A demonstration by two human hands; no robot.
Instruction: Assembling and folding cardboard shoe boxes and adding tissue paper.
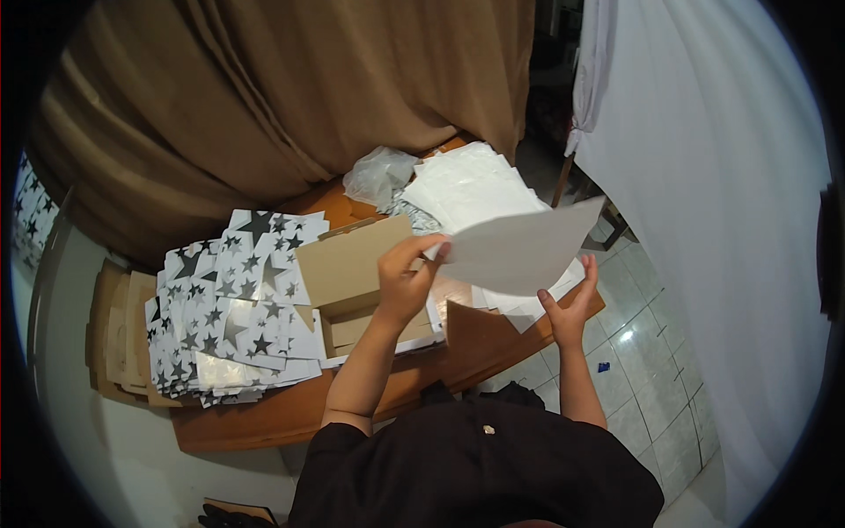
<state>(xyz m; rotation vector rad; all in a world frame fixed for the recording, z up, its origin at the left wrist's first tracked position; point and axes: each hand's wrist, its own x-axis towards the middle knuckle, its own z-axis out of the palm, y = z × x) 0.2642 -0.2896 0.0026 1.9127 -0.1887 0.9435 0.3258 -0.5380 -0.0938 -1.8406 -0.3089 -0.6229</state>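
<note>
A thin white sheet of paper (519,251) is held up over the table, curving a little. My left hand (407,277) pinches its left end between thumb and fingers. Beside the sheet's lower right edge is my right hand (572,304), its thumb and fingers spread apart; whether it touches the sheet I cannot tell. Left of the sheet stands a cardboard box (348,330) with its lid up and a bare brown inside, partly covered by my left forearm. More white paper (515,312) lies below the held sheet.
A stack of white sheets (466,180) and a crumpled clear plastic bag (378,176) lie at the back of the wooden table (255,431). Overlapping star-printed pieces (233,308) pile up on the left, beside brown cardboard flats (123,330). A brown curtain (290,88) hangs behind.
</note>
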